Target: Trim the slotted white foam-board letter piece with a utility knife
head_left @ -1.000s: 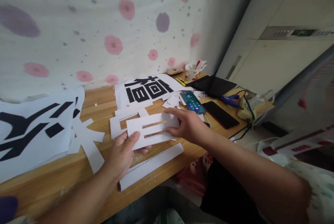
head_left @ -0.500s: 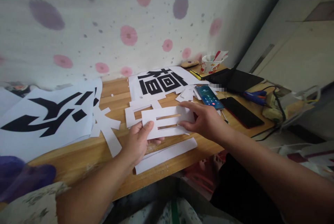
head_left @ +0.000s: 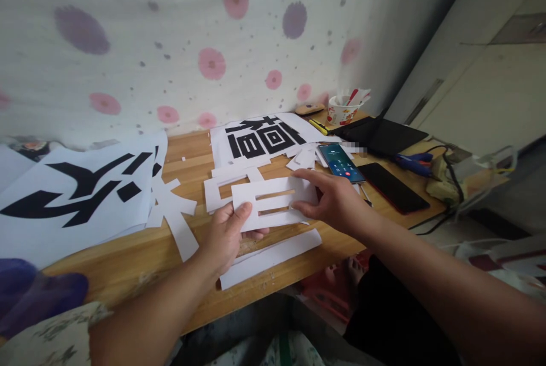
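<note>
A white rectangular cutout (head_left: 275,203) with two long slots is held above the table between both hands. My left hand (head_left: 228,229) grips its left end, thumb on top and fingers underneath. My right hand (head_left: 335,198) closes around the right end, with thumb and fingers at the edge. Behind it lies a white frame-shaped cutout (head_left: 212,195), partly covered by the held piece. A long white strip (head_left: 273,258) lies in front, near the table edge. Left of my left hand is a branching white cutout (head_left: 181,232).
Printed sheets with black characters lie at the left (head_left: 29,175) and back (head_left: 219,147) of the wooden table (head_left: 123,260). At right are a lit phone (head_left: 340,162), a dark phone (head_left: 394,186), a black laptop (head_left: 379,137) and a patterned cup (head_left: 342,112) holding items.
The view has tilted slightly, so the scene sits a little lower. Both hands keep their hold on the slotted cutout, with hardly any other movement.
</note>
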`<state>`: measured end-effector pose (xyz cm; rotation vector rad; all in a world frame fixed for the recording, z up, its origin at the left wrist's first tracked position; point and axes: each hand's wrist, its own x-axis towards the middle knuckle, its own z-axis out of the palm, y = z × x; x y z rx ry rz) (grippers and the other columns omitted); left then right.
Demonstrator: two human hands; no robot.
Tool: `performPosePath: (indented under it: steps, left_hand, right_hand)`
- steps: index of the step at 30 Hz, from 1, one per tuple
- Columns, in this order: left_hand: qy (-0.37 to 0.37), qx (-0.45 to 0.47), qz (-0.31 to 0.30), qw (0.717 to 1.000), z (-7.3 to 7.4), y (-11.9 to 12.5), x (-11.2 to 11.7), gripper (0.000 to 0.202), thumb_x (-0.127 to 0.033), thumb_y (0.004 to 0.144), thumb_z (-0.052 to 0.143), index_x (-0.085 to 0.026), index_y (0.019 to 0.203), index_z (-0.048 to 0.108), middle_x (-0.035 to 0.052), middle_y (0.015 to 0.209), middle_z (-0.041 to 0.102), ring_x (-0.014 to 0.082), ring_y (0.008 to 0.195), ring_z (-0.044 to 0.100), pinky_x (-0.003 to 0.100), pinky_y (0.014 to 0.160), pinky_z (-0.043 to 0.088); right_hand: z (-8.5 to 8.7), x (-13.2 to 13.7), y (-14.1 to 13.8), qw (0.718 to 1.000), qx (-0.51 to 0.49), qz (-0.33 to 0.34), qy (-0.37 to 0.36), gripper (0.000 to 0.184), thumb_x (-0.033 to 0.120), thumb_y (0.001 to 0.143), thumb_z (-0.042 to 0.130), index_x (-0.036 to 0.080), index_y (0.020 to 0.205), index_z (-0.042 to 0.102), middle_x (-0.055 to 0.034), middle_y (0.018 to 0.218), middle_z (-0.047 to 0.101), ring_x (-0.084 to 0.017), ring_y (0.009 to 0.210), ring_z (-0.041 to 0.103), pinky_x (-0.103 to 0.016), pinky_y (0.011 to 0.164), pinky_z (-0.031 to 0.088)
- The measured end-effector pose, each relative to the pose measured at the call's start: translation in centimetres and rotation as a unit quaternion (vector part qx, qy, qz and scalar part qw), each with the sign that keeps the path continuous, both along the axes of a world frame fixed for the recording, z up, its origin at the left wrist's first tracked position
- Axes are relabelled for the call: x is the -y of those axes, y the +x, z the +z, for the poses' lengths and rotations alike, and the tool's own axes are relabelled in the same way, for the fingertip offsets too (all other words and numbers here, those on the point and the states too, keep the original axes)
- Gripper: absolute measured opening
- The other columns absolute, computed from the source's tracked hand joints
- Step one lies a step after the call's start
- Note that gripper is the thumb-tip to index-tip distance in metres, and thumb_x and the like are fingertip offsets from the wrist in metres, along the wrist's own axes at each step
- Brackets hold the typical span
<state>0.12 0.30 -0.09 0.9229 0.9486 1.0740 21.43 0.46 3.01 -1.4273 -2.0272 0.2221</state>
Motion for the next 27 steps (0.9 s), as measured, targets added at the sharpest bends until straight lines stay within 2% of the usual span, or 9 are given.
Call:
performPosePath:
  steps: [7,11,14,18,21,24,25,27]
  left_hand:
    - [0.003,0.016,-0.025,1.000,-0.32,-0.15,-0.10,0.039,-0.042,0.070,0.072,-0.011,0.091,0.062,0.0099,0.085,0.073,0.0172,0.063,0.068,0.025,0.056,0.054]
    - [0.012,0.015,-0.044,0.999,-0.48,-0.22,-0.11,0.037,-0.041,0.074,0.068,-0.013,0.096,0.061,0.0098,0.087,0.072,0.0192,0.070,0.069,0.028,0.061,0.055]
    - [0.015,0.009,-0.043,0.999,-0.47,-0.21,-0.06,0.037,-0.041,0.074,0.069,-0.013,0.096,0.061,0.0100,0.091,0.072,0.0192,0.070,0.069,0.028,0.060,0.055]
    - [0.028,-0.001,-0.029,0.999,-0.68,-0.29,-0.18,0.038,-0.042,0.072,0.070,-0.012,0.094,0.062,0.0077,0.081,0.071,0.0186,0.068,0.068,0.028,0.059,0.055]
    - [0.033,0.005,-0.008,0.999,-0.86,-0.40,-0.43,0.037,-0.041,0.071,0.071,-0.012,0.092,0.063,0.0072,0.083,0.071,0.0187,0.069,0.067,0.030,0.061,0.056]
    - [0.031,0.021,0.003,0.999,-0.75,-0.45,-0.57,0.036,-0.040,0.070,0.072,-0.012,0.092,0.064,0.0095,0.093,0.071,0.0202,0.075,0.068,0.032,0.063,0.057]
    - [0.025,0.025,0.006,0.999,-0.66,-0.44,-0.57,0.037,-0.039,0.070,0.073,-0.012,0.093,0.064,0.0100,0.095,0.071,0.0206,0.076,0.068,0.031,0.062,0.057]
    - [0.014,0.030,0.005,0.999,-0.44,-0.42,-0.50,0.038,-0.039,0.069,0.073,-0.012,0.094,0.063,0.0104,0.094,0.071,0.0204,0.073,0.068,0.030,0.060,0.056]
  right_hand:
    - [-0.02,0.01,0.09,0.999,0.005,0.009,0.040,0.049,0.026,0.068,0.070,0.019,0.115,0.060,-0.0070,0.099,0.067,-0.016,0.072,0.061,-0.027,0.065,0.049]
    - [0.33,0.22,0.10,0.999,0.011,0.014,0.047,0.046,0.024,0.068,0.070,0.018,0.113,0.060,-0.0068,0.095,0.067,-0.017,0.074,0.062,-0.027,0.066,0.048]
    - [0.37,0.27,0.07,0.999,0.018,0.015,0.048,0.046,0.022,0.068,0.070,0.017,0.113,0.060,-0.0074,0.094,0.066,-0.018,0.075,0.062,-0.028,0.067,0.049]
    - [0.02,0.21,0.20,0.999,0.009,0.019,0.040,0.048,0.024,0.070,0.070,0.019,0.116,0.058,-0.0084,0.100,0.065,-0.020,0.080,0.061,-0.030,0.070,0.050]
    - [-0.07,0.15,0.41,0.997,-0.054,0.043,0.025,0.054,0.027,0.073,0.069,0.022,0.124,0.051,-0.0098,0.113,0.061,-0.019,0.083,0.060,-0.031,0.070,0.050]
    - [0.20,0.11,0.56,0.972,-0.207,0.096,-0.050,0.064,0.035,0.079,0.064,0.025,0.135,0.037,-0.0094,0.113,0.061,-0.018,0.081,0.061,-0.030,0.066,0.051]
    - [0.29,0.11,0.58,0.952,-0.266,0.120,-0.089,0.061,0.037,0.081,0.062,0.025,0.135,0.037,-0.0084,0.108,0.063,-0.018,0.082,0.061,-0.030,0.067,0.052]
    - [0.36,0.12,0.59,0.904,-0.358,0.160,-0.167,0.049,0.040,0.083,0.057,0.023,0.127,0.045,-0.0061,0.101,0.065,-0.017,0.085,0.062,-0.030,0.070,0.053]
